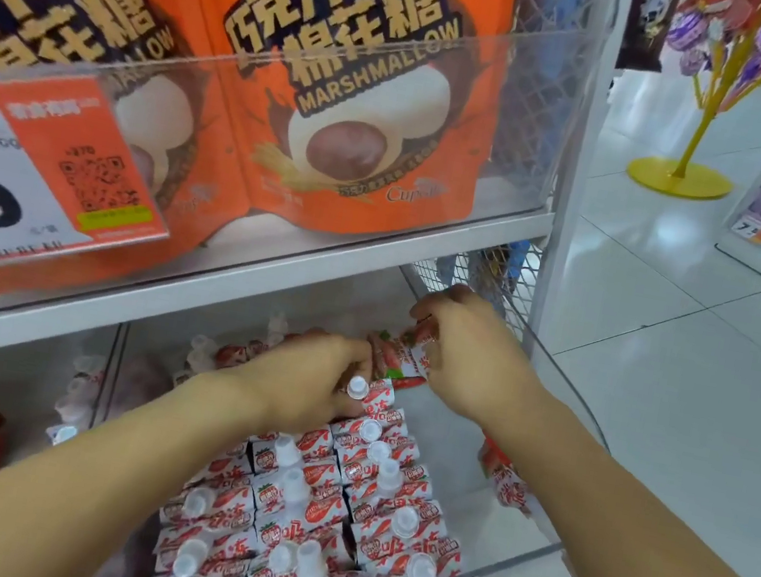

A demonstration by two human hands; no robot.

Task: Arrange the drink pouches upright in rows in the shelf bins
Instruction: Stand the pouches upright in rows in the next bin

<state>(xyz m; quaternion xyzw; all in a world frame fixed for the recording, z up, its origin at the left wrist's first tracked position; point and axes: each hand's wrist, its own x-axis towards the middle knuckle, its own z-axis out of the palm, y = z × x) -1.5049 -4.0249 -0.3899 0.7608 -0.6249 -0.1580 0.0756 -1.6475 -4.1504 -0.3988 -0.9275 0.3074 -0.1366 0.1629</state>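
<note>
Nearest, red-and-white drink pouches (329,521) with white screw caps stood upright in packed rows inside the clear shelf bin (519,561). Farther in, the left hand (317,386) had its grip curled round a capped pouch (370,395). Just right, the right hand (468,353) pinched another pouch (409,358) at the far row. Above, orange marshmallow bags (352,82) filled the upper shelf.
</note>
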